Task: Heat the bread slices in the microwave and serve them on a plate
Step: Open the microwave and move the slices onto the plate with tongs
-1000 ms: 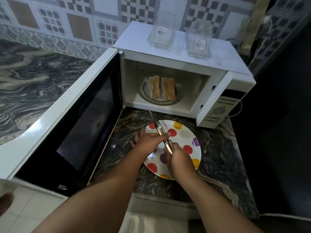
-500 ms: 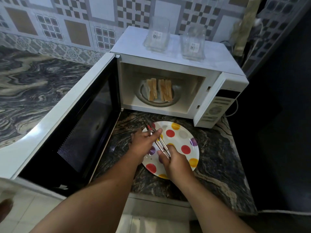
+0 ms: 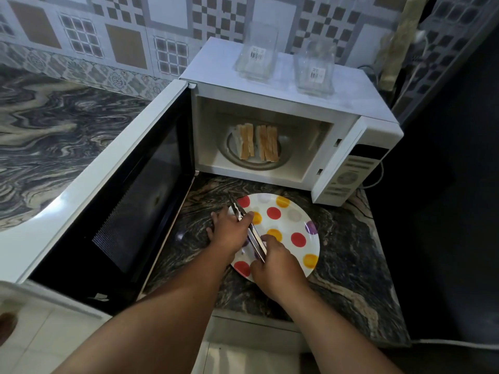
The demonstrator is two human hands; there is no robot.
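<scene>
A white microwave [image 3: 283, 87] stands on the counter with its door [image 3: 129, 184] swung wide open to the left. Bread slices [image 3: 256, 141] stand on edge on the glass turntable [image 3: 285, 155] inside. In front of it lies a white plate [image 3: 294, 217] with coloured dots. My right hand [image 3: 275, 265] grips the handle end of metal tongs [image 3: 247, 226] above the plate's left side. My left hand [image 3: 229, 230] rests at the plate's left edge, its thumb against the tongs. The tongs' tips point toward the microwave.
Two clear glass containers [image 3: 256, 55] [image 3: 314, 68] sit on top of the microwave. The control panel [image 3: 348, 176] is at the right front. Marbled counter [image 3: 54, 136] stretches left behind the door. A dark wall closes the right side.
Both hands and the tongs have sunk lower, closer to the plate's left side, with the tongs' tips dropping toward its rim. The bread has stayed put.
</scene>
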